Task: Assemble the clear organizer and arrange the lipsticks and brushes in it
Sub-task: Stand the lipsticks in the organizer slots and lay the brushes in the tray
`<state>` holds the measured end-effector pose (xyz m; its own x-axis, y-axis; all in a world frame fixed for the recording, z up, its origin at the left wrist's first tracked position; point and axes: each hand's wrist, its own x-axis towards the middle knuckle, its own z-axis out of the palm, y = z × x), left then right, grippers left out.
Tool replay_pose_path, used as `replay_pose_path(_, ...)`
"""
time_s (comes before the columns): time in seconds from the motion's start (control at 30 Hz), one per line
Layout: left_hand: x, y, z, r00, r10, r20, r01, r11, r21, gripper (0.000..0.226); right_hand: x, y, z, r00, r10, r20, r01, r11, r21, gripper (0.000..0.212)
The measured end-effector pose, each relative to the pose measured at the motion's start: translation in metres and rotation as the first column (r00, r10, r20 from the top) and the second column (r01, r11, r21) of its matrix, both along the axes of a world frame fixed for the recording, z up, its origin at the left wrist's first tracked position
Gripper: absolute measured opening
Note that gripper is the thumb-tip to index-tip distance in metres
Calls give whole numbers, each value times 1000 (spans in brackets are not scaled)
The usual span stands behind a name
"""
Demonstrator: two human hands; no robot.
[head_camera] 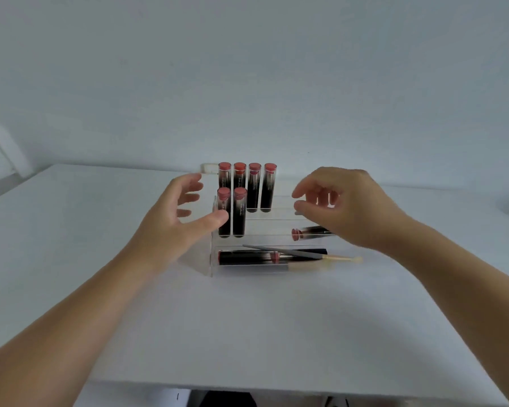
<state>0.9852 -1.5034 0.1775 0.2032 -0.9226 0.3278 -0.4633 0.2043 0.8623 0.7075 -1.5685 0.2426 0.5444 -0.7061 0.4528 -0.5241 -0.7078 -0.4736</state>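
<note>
Though white lettering runs up the dark barrels of the lipsticks (239, 212), it is too blurred for me to read. They are slim black tubes with round pinkish-red caps: four stand upright in the back row of the clear organizer (265, 227), two in the row before it, one lies sideways on the step under my right hand (344, 207), and two more lie in the front trough beside a grey-handled brush (282, 251) and a pale wooden-handled one (335, 258). The stepped organizer sits on the smooth white bench (247, 327). My left hand (177, 212) is spread, thumb touching a front lipstick. My right hand hovers, fingers loosely curled, holding nothing.
</note>
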Motion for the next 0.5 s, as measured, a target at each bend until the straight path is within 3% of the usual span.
replay_pose_path(0.1,1,-4,-1,997,-73,-32,76,991,107,103,-31,-11,22,967,33,-254,-15,997,73,7)
replay_pose_path(0.2,0,-4,0,990,-134,-44,139,979,152,108,-51,-21,35,883,45,-467,10,993,116,11)
replay_pose_path(0.37,-1,-4,1,984,-173,33,163,965,203,99,-55,-25,38,747,99,-657,2,989,150,21)
replay_pose_path(0.5,-1,-4,0,983,-180,39,169,965,199,74,-50,-24,37,654,83,-752,-8,995,103,25)
